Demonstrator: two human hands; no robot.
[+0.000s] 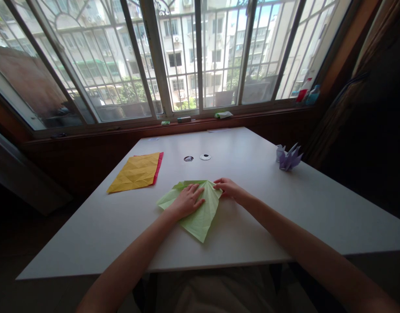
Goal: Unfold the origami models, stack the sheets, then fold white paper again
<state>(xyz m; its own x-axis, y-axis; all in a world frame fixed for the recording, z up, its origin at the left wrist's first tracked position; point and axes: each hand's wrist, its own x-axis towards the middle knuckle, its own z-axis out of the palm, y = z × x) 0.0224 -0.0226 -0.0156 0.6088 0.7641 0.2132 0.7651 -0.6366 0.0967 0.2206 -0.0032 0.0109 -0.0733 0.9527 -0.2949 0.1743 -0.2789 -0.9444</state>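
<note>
A light green sheet of origami paper [203, 224] lies creased on the white table in front of me. Folds fan out from a point near its far edge, and one corner points toward me. My left hand [188, 201] rests on the sheet's middle with its fingers spread flat. At the far right edge, my right hand [230, 190] pinches the paper between thumb and fingers. Part of the right fingers is hidden behind the sheet.
On the white table [252, 230], creased yellow paper [136, 172] lies over a red sheet [158, 168] at left. Purple folded paper figures [289, 158] stand at right. Two round discs, one dark [188, 159] and one white [205, 157], sit behind the green sheet. A barred window [182, 65] lies beyond.
</note>
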